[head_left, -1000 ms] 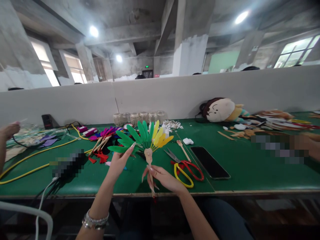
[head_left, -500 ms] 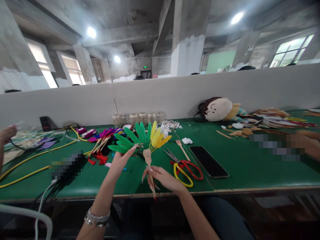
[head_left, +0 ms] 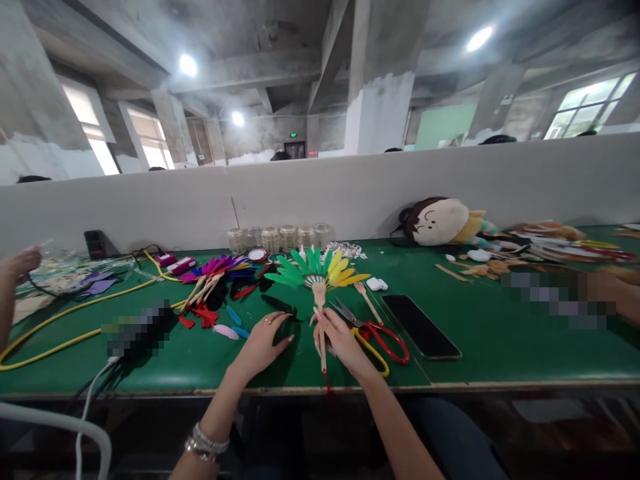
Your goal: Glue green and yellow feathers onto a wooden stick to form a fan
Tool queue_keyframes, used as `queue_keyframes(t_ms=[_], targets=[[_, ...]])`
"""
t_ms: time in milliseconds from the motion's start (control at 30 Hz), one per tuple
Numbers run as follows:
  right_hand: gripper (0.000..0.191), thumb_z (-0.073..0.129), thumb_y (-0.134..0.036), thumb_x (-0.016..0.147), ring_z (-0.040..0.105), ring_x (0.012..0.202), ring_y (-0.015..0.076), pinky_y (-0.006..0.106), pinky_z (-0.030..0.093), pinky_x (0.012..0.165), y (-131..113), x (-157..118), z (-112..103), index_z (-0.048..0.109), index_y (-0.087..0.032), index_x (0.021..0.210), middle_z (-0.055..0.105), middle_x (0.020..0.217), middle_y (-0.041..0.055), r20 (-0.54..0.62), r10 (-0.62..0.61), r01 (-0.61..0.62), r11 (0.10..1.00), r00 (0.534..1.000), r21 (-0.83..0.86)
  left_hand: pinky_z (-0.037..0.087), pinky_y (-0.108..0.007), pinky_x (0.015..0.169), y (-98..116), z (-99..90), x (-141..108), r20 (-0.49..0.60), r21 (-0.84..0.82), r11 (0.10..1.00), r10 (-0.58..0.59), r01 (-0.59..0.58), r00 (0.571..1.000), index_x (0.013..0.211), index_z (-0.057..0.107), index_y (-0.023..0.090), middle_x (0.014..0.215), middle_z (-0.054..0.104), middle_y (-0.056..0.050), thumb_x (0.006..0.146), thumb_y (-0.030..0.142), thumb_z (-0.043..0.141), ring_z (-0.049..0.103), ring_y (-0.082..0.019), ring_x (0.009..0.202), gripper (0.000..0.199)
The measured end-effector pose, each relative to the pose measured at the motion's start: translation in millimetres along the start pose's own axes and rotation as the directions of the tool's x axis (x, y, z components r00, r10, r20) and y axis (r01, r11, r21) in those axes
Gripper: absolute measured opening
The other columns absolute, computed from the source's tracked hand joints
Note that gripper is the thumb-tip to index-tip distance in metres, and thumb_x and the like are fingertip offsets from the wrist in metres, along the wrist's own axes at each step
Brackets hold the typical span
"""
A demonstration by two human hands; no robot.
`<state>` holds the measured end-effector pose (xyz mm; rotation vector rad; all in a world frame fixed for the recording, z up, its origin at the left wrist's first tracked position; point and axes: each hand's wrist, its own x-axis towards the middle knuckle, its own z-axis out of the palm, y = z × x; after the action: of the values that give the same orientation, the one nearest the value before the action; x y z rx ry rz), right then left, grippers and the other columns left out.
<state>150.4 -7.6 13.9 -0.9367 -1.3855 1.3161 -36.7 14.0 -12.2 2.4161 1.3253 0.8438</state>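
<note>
A fan of green and yellow feathers [head_left: 317, 267] on a wooden stick [head_left: 321, 333] is spread out above the green table, with its handle pointing towards me. My right hand [head_left: 340, 340] is shut on that stick, near its lower end, and a red tip shows below it. My left hand [head_left: 263, 343] rests on the tabletop with its fingers apart, holding nothing. It lies close to a dark feather piece [head_left: 277, 305]. Red-and-yellow-handled scissors [head_left: 373, 339] lie just right of my right hand, partly hidden by it.
Bundled purple feather sticks [head_left: 213, 273] lie left of the fan, with several glass jars [head_left: 277, 239] behind. A black phone [head_left: 420, 325] and plush doll [head_left: 440, 221] lie right. A yellow cable [head_left: 75, 315] crosses the table's left. A co-worker's hand [head_left: 20, 263] shows far left.
My left hand has let go of the fan and dropped to the tabletop. The fan has moved right and now lies flatter, held only by my right hand.
</note>
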Motion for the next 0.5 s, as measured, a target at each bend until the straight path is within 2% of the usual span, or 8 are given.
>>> queue_keyframes(t_ms=[100, 167, 267, 400, 467, 500], targets=[[0.037, 0.044, -0.056, 0.078, 0.033, 0.033, 0.0058, 0.019, 0.021, 0.034, 2.1, 2.7, -1.2, 0.043, -0.019, 0.078, 0.046, 0.044, -0.0078, -0.052, -0.006, 0.005, 1.000, 0.999, -0.013, 0.033, -0.041, 0.099, 6.4, 6.6, 15.0, 0.053, 0.243, 0.965, 0.089, -0.099, 0.995, 0.126, 0.039, 0.022, 0.132, 0.042, -0.009, 0.085, 0.038, 0.040, 0.036, -0.022, 0.122, 0.044], [0.036, 0.045, -0.054, 0.078, 0.034, 0.033, 0.0055, 0.018, 0.024, 0.034, 5.6, 3.9, 0.0, 0.045, -0.019, 0.078, 0.047, 0.046, -0.0074, -0.027, -0.015, 0.014, 1.000, 1.000, -0.015, 0.036, -0.039, 0.095, 14.1, 11.0, 24.9, 0.068, 0.350, 0.932, 0.079, -0.098, 0.995, 0.127, 0.038, 0.020, 0.135, 0.037, -0.011, 0.085, 0.042, 0.037, 0.037, -0.024, 0.121, 0.047], [0.035, 0.047, -0.053, 0.078, 0.036, 0.035, 0.0053, 0.018, 0.027, 0.036, 9.1, 4.5, 2.2, 0.046, -0.018, 0.077, 0.047, 0.047, -0.0072, 0.000, -0.036, 0.036, 0.999, 0.999, 0.005, 0.040, -0.039, 0.087, 26.0, 15.9, 34.7, 0.052, 0.469, 0.883, -0.029, 0.001, 0.998, 0.122, 0.043, 0.017, 0.129, 0.044, -0.013, 0.085, 0.043, 0.035, 0.047, -0.026, 0.111, 0.045], [0.036, 0.047, -0.055, 0.076, 0.034, 0.033, 0.0050, 0.017, 0.025, 0.033, 5.4, 4.0, 2.2, 0.046, -0.018, 0.077, 0.046, 0.044, -0.0081, -0.026, -0.027, 0.027, 0.999, 0.999, 0.018, 0.042, -0.042, 0.079, 33.8, 19.4, 42.1, -0.085, 0.560, 0.799, -0.209, 0.220, 0.974, 0.113, 0.050, 0.009, 0.113, 0.052, -0.019, 0.085, 0.041, 0.035, 0.051, -0.030, 0.100, 0.045], [0.038, 0.047, -0.056, 0.075, 0.032, 0.031, 0.0051, 0.017, 0.023, 0.032, 2.6, 3.8, 1.3, 0.047, -0.019, 0.077, 0.045, 0.043, -0.0083, -0.058, -0.024, 0.026, 0.999, 0.998, 0.033, 0.041, -0.044, 0.080, 33.3, 22.3, 46.8, -0.119, 0.553, 0.796, -0.216, 0.246, 0.969, 0.115, 0.048, 0.008, 0.116, 0.051, -0.020, 0.085, 0.042, 0.035, 0.049, -0.031, 0.102, 0.047], [0.039, 0.048, -0.057, 0.074, 0.032, 0.031, 0.0052, 0.018, 0.022, 0.031, 1.6, 3.8, 0.8, 0.047, -0.019, 0.077, 0.044, 0.043, -0.0082, -0.072, -0.023, 0.027, 0.999, 0.997, 0.043, 0.041, -0.044, 0.082, 32.3, 24.4, 49.6, -0.095, 0.541, 0.813, -0.197, 0.217, 0.976, 0.118, 0.046, 0.009, 0.119, 0.049, -0.019, 0.085, 0.042, 0.035, 0.047, -0.031, 0.105, 0.048]])
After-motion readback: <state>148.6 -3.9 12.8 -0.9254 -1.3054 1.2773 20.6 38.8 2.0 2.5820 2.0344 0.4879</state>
